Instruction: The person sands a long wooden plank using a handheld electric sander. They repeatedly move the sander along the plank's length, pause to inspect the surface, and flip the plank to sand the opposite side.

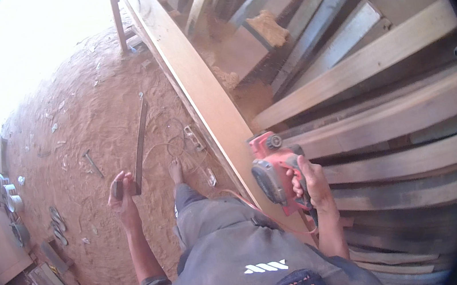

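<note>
Red-bodied, the electric planer (pixel 272 172) sits on the long pale plank (pixel 198 89) that runs away from the person toward the bright opening, and the right hand (pixel 310 185) holds it by its rear handle with the fingers wrapped tight around the grip. The left hand (pixel 122 198) hangs out to the side over the sandy floor (pixel 80 110), its fingers closed around the near end of a dark metal square (pixel 139 145) whose blade points away from the body. An orange cord (pixel 241 198) trails from the planer across the person's trousers. Judging by the head view, the planer rests at the near end of the plank and most of the plank's length lies ahead of it; shavings are heaped beside the far stretch. Rough boards (pixel 386 116) are stacked to the right.
</note>
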The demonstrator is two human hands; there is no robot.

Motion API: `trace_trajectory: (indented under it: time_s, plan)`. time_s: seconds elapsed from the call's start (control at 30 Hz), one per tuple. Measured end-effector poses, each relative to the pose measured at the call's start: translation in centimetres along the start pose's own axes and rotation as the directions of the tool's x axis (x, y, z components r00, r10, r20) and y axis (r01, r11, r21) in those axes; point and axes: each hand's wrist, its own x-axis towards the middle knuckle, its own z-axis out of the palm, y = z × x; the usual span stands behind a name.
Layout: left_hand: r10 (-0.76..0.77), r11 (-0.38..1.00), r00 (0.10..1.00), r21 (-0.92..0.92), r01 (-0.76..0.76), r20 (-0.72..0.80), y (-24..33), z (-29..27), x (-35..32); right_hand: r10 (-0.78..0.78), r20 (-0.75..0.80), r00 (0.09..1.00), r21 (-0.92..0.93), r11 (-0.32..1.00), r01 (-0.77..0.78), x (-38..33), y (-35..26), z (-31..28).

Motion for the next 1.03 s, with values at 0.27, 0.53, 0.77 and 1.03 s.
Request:
trace_trajectory:
  time_s: [0.27,0.53,0.77,1.03]
  plan:
    - [0.117,0.988,0.827,0.016,-0.151,0.550,4.8,9.5,-3.8,-0.061,-0.267,0.962,0.077,0.993,0.084,-7.4,7.8,-5.0]
    - [-0.042,0.971,0.597,0.173,-0.164,0.801,1.5,17.3,-5.4,-0.039,-0.215,0.976,-0.074,0.997,0.023,-15.6,14.3,-6.6]
    - [-0.001,0.917,0.588,0.235,-0.322,0.809,1.6,17.5,-6.0,0.055,-0.085,0.995,-0.279,0.957,-0.077,-17.9,15.4,-9.7]
    - [0.043,0.984,0.806,0.113,-0.135,0.590,0.2,10.1,-5.3,-0.087,0.073,0.994,-0.272,0.957,0.104,-5.8,10.6,-5.1]
